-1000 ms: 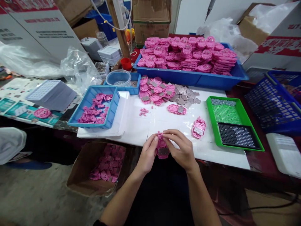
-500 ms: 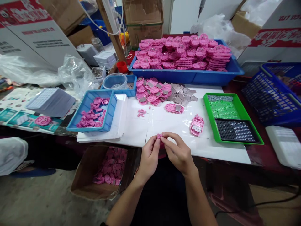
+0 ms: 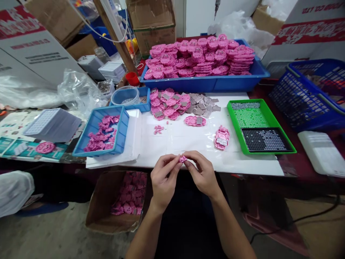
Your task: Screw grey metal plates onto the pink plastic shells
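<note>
My left hand [image 3: 162, 177] and my right hand [image 3: 202, 172] meet at the near edge of the white work mat [image 3: 188, 144]. Together their fingertips pinch a small pink plastic piece [image 3: 183, 158]. Most of it is hidden behind my fingers. On the mat ahead lie a pink shell with a grey insert [image 3: 221, 137], another pink shell [image 3: 195, 121], a few tiny pink bits [image 3: 158, 128], a heap of pink shells [image 3: 168, 103] and a pile of grey square plates [image 3: 202, 105].
A small blue tray of pink bits [image 3: 104, 132] sits left. A big blue bin of stacked pink shells [image 3: 205, 70] stands behind. A green tray [image 3: 259, 126] holds grids of tiny parts. Blue baskets [image 3: 309, 97] are right. A cardboard box of pink parts [image 3: 121, 199] sits on the floor.
The larger pink shell held between my hands a second ago is gone from view; now only a small pink piece shows at my fingertips. My head has shifted, moving the scene up-left.
</note>
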The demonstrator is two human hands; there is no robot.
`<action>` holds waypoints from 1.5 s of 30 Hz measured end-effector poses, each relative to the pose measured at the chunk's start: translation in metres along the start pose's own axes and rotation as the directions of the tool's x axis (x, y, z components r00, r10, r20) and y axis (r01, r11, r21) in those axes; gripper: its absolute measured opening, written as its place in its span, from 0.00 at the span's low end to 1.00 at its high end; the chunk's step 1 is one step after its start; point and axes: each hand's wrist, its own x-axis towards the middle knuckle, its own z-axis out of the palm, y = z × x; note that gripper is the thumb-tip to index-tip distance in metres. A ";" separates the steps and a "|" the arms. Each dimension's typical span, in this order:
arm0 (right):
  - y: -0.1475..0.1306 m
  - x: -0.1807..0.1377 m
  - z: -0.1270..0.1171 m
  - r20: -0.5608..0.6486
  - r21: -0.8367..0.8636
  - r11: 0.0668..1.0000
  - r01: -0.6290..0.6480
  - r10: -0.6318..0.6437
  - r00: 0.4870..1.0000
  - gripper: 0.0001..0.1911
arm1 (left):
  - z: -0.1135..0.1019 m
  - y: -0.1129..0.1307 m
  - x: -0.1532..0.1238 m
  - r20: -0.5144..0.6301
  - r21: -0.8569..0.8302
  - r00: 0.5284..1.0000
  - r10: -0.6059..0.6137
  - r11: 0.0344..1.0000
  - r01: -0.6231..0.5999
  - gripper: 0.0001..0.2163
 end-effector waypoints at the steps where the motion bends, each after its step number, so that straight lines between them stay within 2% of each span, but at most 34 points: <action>1: -0.002 -0.001 -0.001 0.001 0.001 1.000 0.005 -0.005 1.000 0.11 | -0.001 0.001 0.000 -0.001 0.015 1.000 0.031 0.999 -0.031 0.13; 8: -0.011 0.000 -0.006 0.101 -0.003 1.000 -0.024 0.024 0.995 0.13 | -0.006 0.005 0.002 0.049 0.077 0.975 0.215 0.973 -0.218 0.15; 10: -0.009 0.002 -0.006 0.113 -0.013 1.000 -0.007 0.008 0.994 0.12 | -0.004 0.003 0.001 0.047 0.081 0.971 0.236 0.968 -0.239 0.14; 16: -0.009 0.000 -0.001 0.052 -0.112 0.984 0.138 -0.133 0.990 0.10 | -0.001 0.004 -0.001 0.071 0.042 0.978 0.194 0.979 -0.197 0.14; 21: -0.023 -0.005 0.006 0.062 -0.234 0.959 0.158 -0.148 0.987 0.09 | -0.006 0.008 0.000 0.052 0.037 0.989 0.139 0.989 -0.141 0.11; 27: -0.025 -0.003 0.014 0.013 -0.272 0.957 0.099 -0.100 0.995 0.07 | -0.010 -0.001 0.003 0.058 -0.027 0.992 0.116 0.993 -0.115 0.10; 32: -0.016 0.006 -0.002 0.128 -0.072 0.995 -0.064 0.073 0.989 0.09 | -0.010 -0.008 0.010 0.044 -0.117 0.998 0.050 0.992 -0.044 0.07; 35: -0.009 0.012 -0.014 0.102 -0.115 0.989 -0.095 0.107 0.989 0.11 | -0.006 -0.007 0.018 0.053 -0.166 0.999 0.013 0.986 -0.004 0.06; 41: 0.003 0.016 -0.029 0.056 -0.368 0.920 0.136 -0.125 0.991 0.11 | 0.002 -0.011 0.031 0.078 -0.218 0.996 -0.046 0.974 0.062 0.11; 45: 0.008 0.015 -0.033 0.045 -0.421 0.888 0.187 -0.185 0.982 0.11 | 0.006 -0.015 0.032 0.116 -0.234 0.990 -0.078 0.967 0.104 0.13</action>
